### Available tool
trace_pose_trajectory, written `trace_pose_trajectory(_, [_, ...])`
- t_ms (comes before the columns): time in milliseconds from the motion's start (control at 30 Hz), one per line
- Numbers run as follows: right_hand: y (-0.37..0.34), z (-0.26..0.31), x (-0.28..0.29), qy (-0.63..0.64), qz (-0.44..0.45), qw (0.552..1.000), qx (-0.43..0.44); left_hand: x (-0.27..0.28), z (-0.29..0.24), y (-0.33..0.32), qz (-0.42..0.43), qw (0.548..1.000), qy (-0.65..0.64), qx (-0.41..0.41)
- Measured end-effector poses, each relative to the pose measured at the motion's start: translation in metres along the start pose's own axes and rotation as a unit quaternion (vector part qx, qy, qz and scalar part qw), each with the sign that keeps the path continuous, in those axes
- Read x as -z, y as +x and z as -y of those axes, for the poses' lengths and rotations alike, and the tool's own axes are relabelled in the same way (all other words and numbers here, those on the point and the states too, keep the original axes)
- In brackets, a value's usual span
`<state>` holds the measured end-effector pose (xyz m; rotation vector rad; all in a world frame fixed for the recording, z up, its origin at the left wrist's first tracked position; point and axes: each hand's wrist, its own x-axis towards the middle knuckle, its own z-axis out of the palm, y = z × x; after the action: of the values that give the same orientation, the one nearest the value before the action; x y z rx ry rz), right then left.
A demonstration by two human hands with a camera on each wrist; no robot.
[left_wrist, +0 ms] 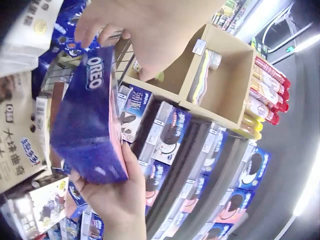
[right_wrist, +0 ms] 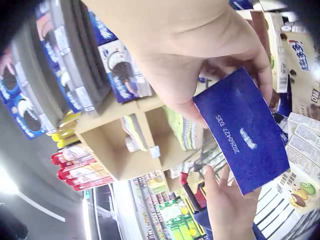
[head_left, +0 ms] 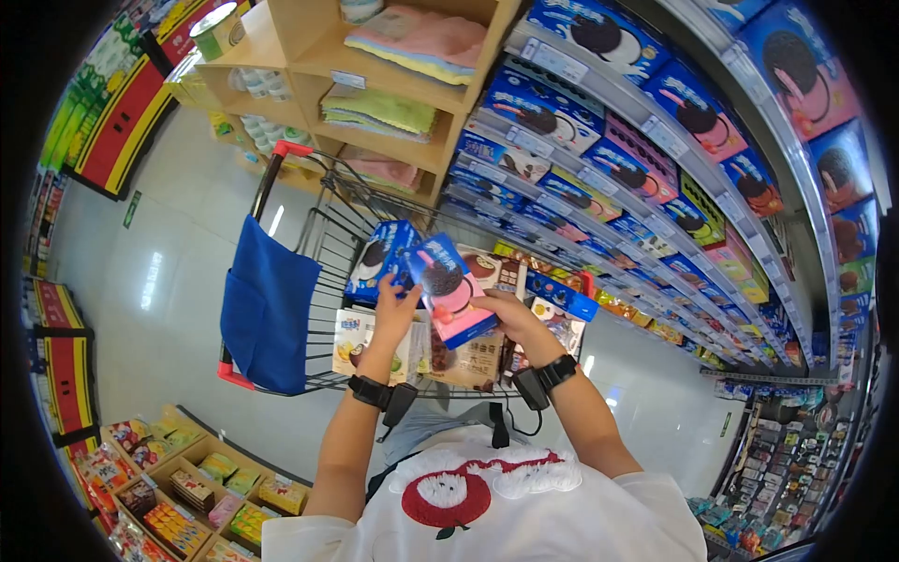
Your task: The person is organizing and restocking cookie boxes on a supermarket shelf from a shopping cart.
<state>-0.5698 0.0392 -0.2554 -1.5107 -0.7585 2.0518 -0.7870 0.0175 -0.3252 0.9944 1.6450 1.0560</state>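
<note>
A blue and pink Oreo box [head_left: 449, 292] is tilted above the shopping cart [head_left: 323, 323]. My right hand [head_left: 510, 316] grips its lower right end, and the right wrist view shows thumb and fingers on either side of the printed end panel [right_wrist: 242, 132]. At the box's other end is my left hand [head_left: 393, 314], its fingers loosely bent and close to the edge. In the left wrist view, the left hand [left_wrist: 145, 32] spreads its thumb away from the fingers above the box [left_wrist: 90, 115]. Another blue Oreo box [head_left: 379, 258] stands in the cart behind the left hand.
More packages, including a beige cookie bag [head_left: 468, 361] and a white carton [head_left: 354, 339], lie in the cart. Shelves of Oreo boxes [head_left: 543, 108] rise at the right. A wooden shelf [head_left: 375, 84] with folded towels stands ahead; snack bins [head_left: 192, 478] are at lower left.
</note>
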Motion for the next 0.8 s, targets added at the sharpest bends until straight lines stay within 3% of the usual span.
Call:
trace_pose_trajectory(33, [-0.022,0.004,0.004,-0.017,0.029,0.999,0.027,0.0,-0.018,-0.006,0.034,0.988,-0.122,0.088])
trace_pose_trajectory(67, [-0.037,0.001,0.011,-0.076,0.04,0.99,0.114,0.003,-0.042,-0.013,0.071,0.953,-0.238,0.176])
trace_pose_trajectory(100, [-0.059,0.005,0.014,-0.1,0.056,0.985,0.127,0.006,-0.057,-0.02,0.087,0.924,-0.308,0.209])
trace_pose_trajectory(133, [-0.083,0.012,0.016,-0.122,0.07,0.98,0.141,0.001,-0.037,-0.015,0.122,0.869,-0.421,0.227])
trace_pose_trajectory(200, [-0.125,0.011,0.026,-0.108,0.07,0.976,0.176,-0.01,-0.058,-0.035,0.156,0.841,-0.49,0.171])
trace_pose_trajectory(267, [-0.169,0.004,0.04,-0.114,0.019,0.978,0.173,-0.031,-0.077,-0.068,0.127,0.858,-0.479,0.138])
trace_pose_trajectory(300, [-0.182,-0.009,0.05,-0.091,0.009,0.972,0.216,-0.037,-0.09,-0.088,0.128,0.867,-0.464,0.127])
trace_pose_trajectory(400, [-0.246,-0.038,0.072,0.091,0.025,0.975,0.202,-0.061,-0.096,-0.137,0.143,0.865,-0.47,0.104])
trace_pose_trajectory(467, [-0.275,-0.073,0.089,0.111,-0.005,0.967,0.227,-0.077,-0.106,-0.182,0.126,0.879,-0.455,0.06])
trace_pose_trajectory(600, [-0.34,-0.146,0.096,0.229,-0.089,0.916,0.317,-0.097,-0.109,-0.262,0.16,0.891,-0.42,0.069])
trace_pose_trajectory(767, [-0.403,-0.207,0.112,0.278,-0.202,0.85,0.4,-0.108,-0.122,-0.35,0.274,0.881,-0.383,-0.048])
trace_pose_trajectory(800, [-0.415,-0.215,0.115,0.301,-0.177,0.834,0.427,-0.108,-0.123,-0.364,0.293,0.875,-0.38,-0.069])
